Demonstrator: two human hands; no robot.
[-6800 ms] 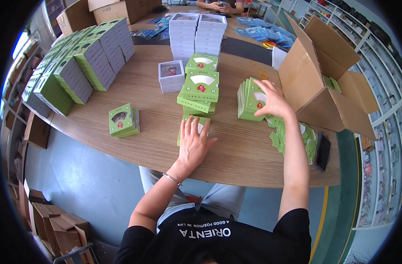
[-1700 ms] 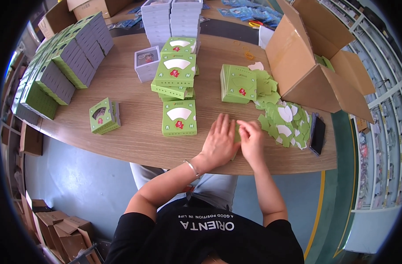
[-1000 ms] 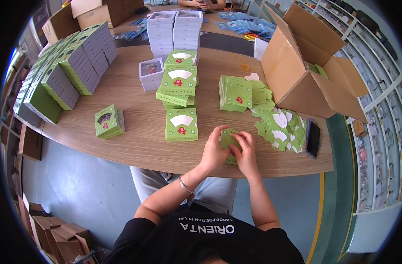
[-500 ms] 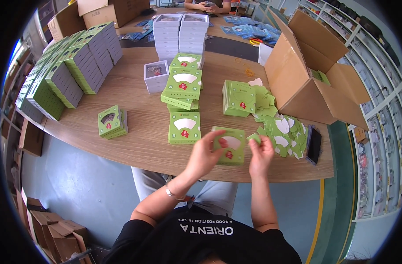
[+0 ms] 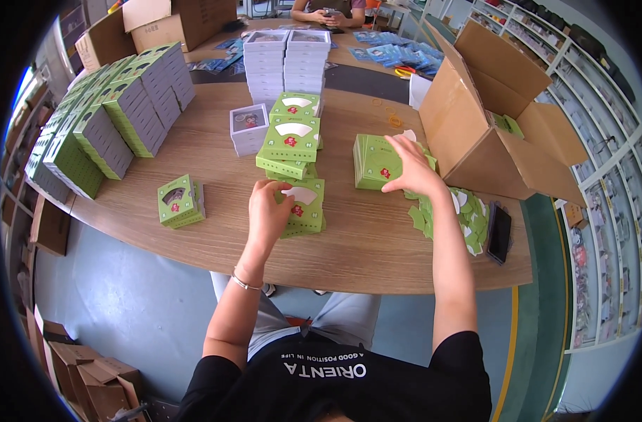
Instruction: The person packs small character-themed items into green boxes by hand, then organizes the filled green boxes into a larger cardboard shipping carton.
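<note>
My left hand (image 5: 269,213) is closed at the left edge of a green card sleeve (image 5: 308,205) with a fan-shaped cut-out, which lies on a small pile of like sleeves. My right hand (image 5: 418,169) reaches over a stack of flat green sleeves (image 5: 372,163); its thumb and fingers are spread at the stack's right side, with nothing seen in them. Beside and partly under the right forearm lies a heap of green and white card scraps (image 5: 468,214). Farther back stand more piled green sleeves (image 5: 293,133) with fan-shaped cut-outs.
White boxes (image 5: 264,60) stand in tall stacks at the back. Rows of packed green-sleeved boxes (image 5: 127,105) fill the left, with a small green box pile (image 5: 179,204) nearer. An open carton (image 5: 468,133) and a phone (image 5: 499,232) are at right. A person (image 5: 328,14) sits opposite.
My left hand has brought the sleeve left onto the near pile. My right hand has moved up to the stack, and the small green piece it held is gone from its fingers.
</note>
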